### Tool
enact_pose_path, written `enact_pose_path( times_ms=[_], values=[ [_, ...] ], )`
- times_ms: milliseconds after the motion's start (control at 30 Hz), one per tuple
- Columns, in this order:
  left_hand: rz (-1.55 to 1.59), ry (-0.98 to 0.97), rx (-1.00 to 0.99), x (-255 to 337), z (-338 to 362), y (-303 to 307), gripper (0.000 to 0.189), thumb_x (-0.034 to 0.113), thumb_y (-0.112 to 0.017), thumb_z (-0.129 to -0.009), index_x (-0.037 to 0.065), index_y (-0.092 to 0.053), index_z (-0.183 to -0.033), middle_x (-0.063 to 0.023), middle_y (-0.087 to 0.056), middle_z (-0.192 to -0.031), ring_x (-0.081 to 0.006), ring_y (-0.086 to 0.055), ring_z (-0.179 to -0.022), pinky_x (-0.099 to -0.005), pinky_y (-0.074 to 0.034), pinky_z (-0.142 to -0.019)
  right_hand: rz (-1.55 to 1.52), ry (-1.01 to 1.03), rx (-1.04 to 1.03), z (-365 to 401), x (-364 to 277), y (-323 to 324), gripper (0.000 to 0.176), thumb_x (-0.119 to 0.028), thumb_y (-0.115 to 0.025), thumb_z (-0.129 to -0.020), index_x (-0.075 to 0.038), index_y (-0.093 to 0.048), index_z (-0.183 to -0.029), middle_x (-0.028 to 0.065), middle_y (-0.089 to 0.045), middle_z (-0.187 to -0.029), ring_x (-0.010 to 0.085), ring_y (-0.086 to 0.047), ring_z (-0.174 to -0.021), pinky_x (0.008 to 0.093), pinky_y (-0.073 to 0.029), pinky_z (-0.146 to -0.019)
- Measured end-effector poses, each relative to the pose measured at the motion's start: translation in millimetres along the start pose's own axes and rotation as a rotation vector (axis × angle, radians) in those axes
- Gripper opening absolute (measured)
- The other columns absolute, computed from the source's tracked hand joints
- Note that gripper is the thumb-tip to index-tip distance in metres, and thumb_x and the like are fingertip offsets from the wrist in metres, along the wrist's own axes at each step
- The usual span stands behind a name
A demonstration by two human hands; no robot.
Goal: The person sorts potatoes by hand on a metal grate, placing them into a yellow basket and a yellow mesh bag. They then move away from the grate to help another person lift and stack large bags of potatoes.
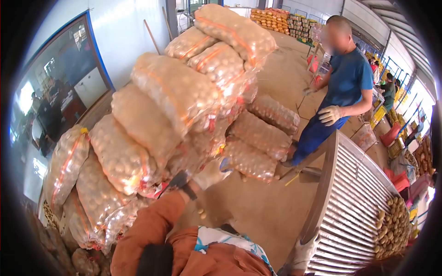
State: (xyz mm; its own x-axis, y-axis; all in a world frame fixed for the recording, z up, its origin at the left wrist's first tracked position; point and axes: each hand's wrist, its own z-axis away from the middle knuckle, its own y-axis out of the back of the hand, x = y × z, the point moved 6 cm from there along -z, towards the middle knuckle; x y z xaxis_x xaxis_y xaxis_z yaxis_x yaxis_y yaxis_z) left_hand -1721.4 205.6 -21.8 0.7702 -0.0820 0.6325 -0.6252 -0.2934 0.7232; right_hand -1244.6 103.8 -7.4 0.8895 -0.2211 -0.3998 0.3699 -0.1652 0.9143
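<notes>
My left arm, in an orange sleeve, reaches toward the stacked mesh sacks of potatoes [175, 94]. A dark strap with a black device [177, 180] sits at its wrist. Beyond the strap my left hand [207, 175], in a pale glove, is low beside the pile, near the end of a sack lying on the floor [251, 158]. Its fingers are blurred against the sacks. My right hand [304, 254], also in a pale glove, is at the near metal edge of a slatted sorting table [347, 202]; its fingers are mostly hidden.
A person [347, 78] in a blue shirt and pale gloves stands beyond the table, beside the floor sacks. Loose potatoes [391, 227] lie at the table's right end. A windowed wall [64, 73] is at left. More stacked sacks [269, 19] and other people are farther back.
</notes>
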Motion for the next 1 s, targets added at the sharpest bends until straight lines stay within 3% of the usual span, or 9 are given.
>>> enact_pose_path(
  times_ms=[67,133,167,300,367,567,700,767,1000],
  values=[
    [0.342,0.195,-0.049,4.1,-73.8,-7.6,0.051,0.032,-0.074,-0.086,0.003,-0.060,-0.126,-0.0149,-0.069,-0.114,-0.0257,-0.068,-0.103,-0.0384,-0.053,-0.088,-0.037,0.009,0.030,-18.3,-10.5,-0.8,0.079,-0.020,-0.071,-0.081,-0.003,-0.035,-0.149,0.0315,-0.041,-0.141,0.0470,-0.050,-0.123,0.0489,-0.045,-0.101],
    [0.513,0.228,-0.038,-65.6,-156.1,-58.0,0.049,0.029,-0.073,-0.087,0.002,-0.060,-0.126,-0.0148,-0.069,-0.114,-0.0247,-0.068,-0.104,-0.0379,-0.054,-0.088,0.261,-0.033,0.031,-27.8,-1.7,-4.3,0.084,-0.040,-0.079,-0.078,-0.003,-0.042,-0.143,0.0213,-0.053,-0.131,0.0361,-0.061,-0.111,0.0459,-0.052,-0.091],
    [0.684,0.271,-0.019,-93.3,-187.6,-78.2,0.046,0.026,-0.073,-0.089,0.001,-0.059,-0.126,-0.0146,-0.069,-0.114,-0.0236,-0.067,-0.105,-0.0373,-0.054,-0.088,0.175,-0.054,0.042,-32.8,-16.3,5.0,0.082,-0.023,-0.078,-0.076,-0.004,-0.040,-0.146,0.0253,-0.053,-0.131,0.0408,-0.057,-0.117,0.0486,-0.049,-0.097],
    [1.306,0.438,-0.007,-74.9,-268.2,-63.0,0.049,0.032,-0.059,-0.099,0.001,-0.049,-0.135,-0.0208,-0.058,-0.131,-0.0331,-0.060,-0.119,-0.0449,-0.049,-0.101,0.319,-0.094,0.150,-56.5,-5.4,-29.6,0.084,-0.032,-0.082,-0.073,-0.017,-0.043,-0.146,0.0194,-0.045,-0.141,0.0395,-0.046,-0.128,0.0565,-0.040,-0.102],
    [1.427,0.501,-0.055,-96.5,-301.8,-83.6,0.053,0.037,-0.052,-0.101,-0.001,-0.045,-0.138,-0.0237,-0.052,-0.138,-0.0354,-0.053,-0.127,-0.0461,-0.043,-0.108,0.107,0.006,0.325,-73.1,-62.6,-20.1,0.063,-0.014,-0.068,-0.083,0.001,-0.046,-0.139,0.0294,-0.045,-0.138,0.0448,-0.051,-0.122,0.0493,-0.044,-0.101],
    [1.629,0.505,0.007,-136.6,-365.3,-111.3,0.051,0.035,-0.046,-0.104,-0.001,-0.042,-0.140,-0.0245,-0.050,-0.139,-0.0371,-0.051,-0.128,-0.0481,-0.039,-0.112,-0.167,0.049,0.179,-164.0,-161.4,-78.8,0.048,-0.012,-0.068,-0.084,0.000,-0.056,-0.129,0.0249,-0.055,-0.125,0.0436,-0.054,-0.116,0.0502,-0.044,-0.099],
    [1.785,0.504,0.061,-163.5,-396.5,-132.6,0.043,0.029,-0.048,-0.103,0.001,-0.047,-0.136,-0.0214,-0.054,-0.134,-0.0360,-0.054,-0.124,-0.0469,-0.042,-0.110,-0.235,0.003,-0.159,-242.2,-209.7,-149.5,0.044,-0.018,-0.069,-0.085,-0.003,-0.060,-0.125,0.0234,-0.058,-0.122,0.0420,-0.055,-0.114,0.0488,-0.045,-0.098],
    [1.727,0.451,0.055,-165.8,-406.2,-142.7,0.042,0.026,-0.051,-0.103,0.001,-0.047,-0.136,-0.0200,-0.056,-0.132,-0.0341,-0.056,-0.122,-0.0458,-0.043,-0.108,-0.177,0.091,-0.380,-290.0,-261.2,-172.1,0.041,-0.019,-0.067,-0.086,-0.003,-0.060,-0.123,0.0220,-0.059,-0.121,0.0422,-0.055,-0.112,0.0494,-0.046,-0.097],
    [1.537,0.367,0.112,-149.4,-438.7,-91.3,0.039,0.006,-0.058,-0.096,0.000,-0.050,-0.134,-0.0142,-0.062,-0.121,-0.0233,-0.061,-0.113,-0.0348,-0.049,-0.102,-0.034,0.587,-0.350,-424.8,-379.3,-226.2,0.037,-0.020,-0.065,-0.087,-0.006,-0.062,-0.121,0.0221,-0.060,-0.118,0.0410,-0.057,-0.109,0.0499,-0.046,-0.094]
  ],
)
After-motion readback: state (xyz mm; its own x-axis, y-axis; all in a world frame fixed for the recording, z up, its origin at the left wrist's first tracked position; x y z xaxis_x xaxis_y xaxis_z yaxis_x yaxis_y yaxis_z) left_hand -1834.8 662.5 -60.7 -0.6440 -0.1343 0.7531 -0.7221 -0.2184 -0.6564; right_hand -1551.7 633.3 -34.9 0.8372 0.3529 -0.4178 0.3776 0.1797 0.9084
